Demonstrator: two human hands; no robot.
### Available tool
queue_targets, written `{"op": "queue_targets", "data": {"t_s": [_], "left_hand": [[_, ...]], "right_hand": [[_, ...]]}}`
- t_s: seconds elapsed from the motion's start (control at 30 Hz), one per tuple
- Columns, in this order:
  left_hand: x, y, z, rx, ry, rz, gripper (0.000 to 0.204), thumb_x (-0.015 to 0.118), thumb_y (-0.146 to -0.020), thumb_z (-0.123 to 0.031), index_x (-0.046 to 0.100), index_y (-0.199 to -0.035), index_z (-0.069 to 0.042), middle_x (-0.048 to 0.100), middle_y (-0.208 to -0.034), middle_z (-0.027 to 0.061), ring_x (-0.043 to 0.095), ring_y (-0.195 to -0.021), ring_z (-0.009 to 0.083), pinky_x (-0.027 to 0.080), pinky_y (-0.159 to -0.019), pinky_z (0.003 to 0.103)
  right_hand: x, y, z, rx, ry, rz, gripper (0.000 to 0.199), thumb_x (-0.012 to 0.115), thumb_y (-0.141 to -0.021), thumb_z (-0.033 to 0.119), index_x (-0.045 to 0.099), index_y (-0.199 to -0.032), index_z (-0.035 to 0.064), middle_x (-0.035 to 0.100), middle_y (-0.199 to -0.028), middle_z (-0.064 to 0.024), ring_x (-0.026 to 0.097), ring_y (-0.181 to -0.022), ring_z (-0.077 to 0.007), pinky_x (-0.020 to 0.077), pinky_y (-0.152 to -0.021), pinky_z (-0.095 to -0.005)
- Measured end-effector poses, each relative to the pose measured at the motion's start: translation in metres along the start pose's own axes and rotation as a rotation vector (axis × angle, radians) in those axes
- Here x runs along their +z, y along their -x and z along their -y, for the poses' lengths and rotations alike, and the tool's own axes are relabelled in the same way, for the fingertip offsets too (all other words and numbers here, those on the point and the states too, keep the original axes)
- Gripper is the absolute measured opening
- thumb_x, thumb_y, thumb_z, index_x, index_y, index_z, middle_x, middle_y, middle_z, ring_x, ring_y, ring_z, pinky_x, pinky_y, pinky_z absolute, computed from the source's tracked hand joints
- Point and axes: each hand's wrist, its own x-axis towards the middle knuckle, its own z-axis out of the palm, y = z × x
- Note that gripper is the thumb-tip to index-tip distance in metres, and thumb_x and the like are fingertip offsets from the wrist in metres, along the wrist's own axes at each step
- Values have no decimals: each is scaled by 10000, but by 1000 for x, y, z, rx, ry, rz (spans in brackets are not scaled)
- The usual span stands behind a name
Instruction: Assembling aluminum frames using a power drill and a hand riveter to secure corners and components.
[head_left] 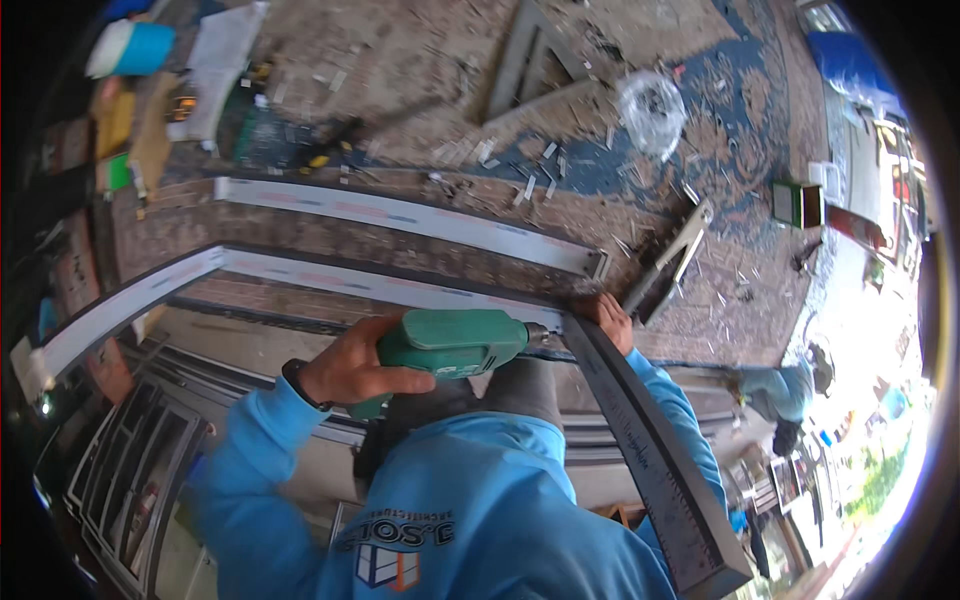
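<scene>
My left hand (345,365) is wrapped round a green power drill (450,342), whose chuck points right. The bit's tip is at or very close to the corner of a metal frame (390,287); contact cannot be made out exactly. That frame's white-filmed bars run left along the bench edge, and a dark bar (640,440) angles down past my right side. My right hand (605,322) grips the frame at this corner, fingers curled over its far side. A separate white-filmed bar (400,215) lies just beyond it.
The worn bench (400,130) carries scattered metal offcuts, a triangular metal square (535,65), a clear plastic roll (652,112) and a clamp-like metal tool (672,262). A small green box (797,203) sits at the right. Another person (785,390) is farther right. Metal frames (135,480) stand lower left.
</scene>
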Motion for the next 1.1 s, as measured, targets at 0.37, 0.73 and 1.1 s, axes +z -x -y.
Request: {"op": "queue_targets", "data": {"t_s": [0.37, 0.73, 1.1], "left_hand": [[-64, -21, -94, 820, -582, -602, 899, 731, -841, -150, 221, -1580, -97, 526, -1301, 180, 580, -1092, 325, 478, -932, 445], [-146, -206, -73, 615, -1165, -1166, 922, 797, -805, -213, 285, -1564, -317, 466, -1290, 281, 524, -1155, 506, 480, -934, 564], [49, -186, -114, 925, -185, -215, 657, 728, -903, -445, 528, -1371, -30, 653, -1155, 113, 629, -1062, 207, 528, -872, 370]], "right_hand": [[-54, 11, 43, 150, -54, -306, 489, 666, -786, 16, 528, -1256, 15, 603, -1124, -184, 610, -1008, -354, 521, -813, -427], [-65, -53, -44, 1059, 247, -309, 486, 724, -816, 431, 601, -1070, 35, 696, -1018, -229, 663, -986, -430, 520, -850, -517], [-179, -118, 69, 352, -1011, 43, 359, 544, -1049, 305, 608, -1203, -14, 655, -917, -55, 617, -760, -129, 521, -697, -257]]}}
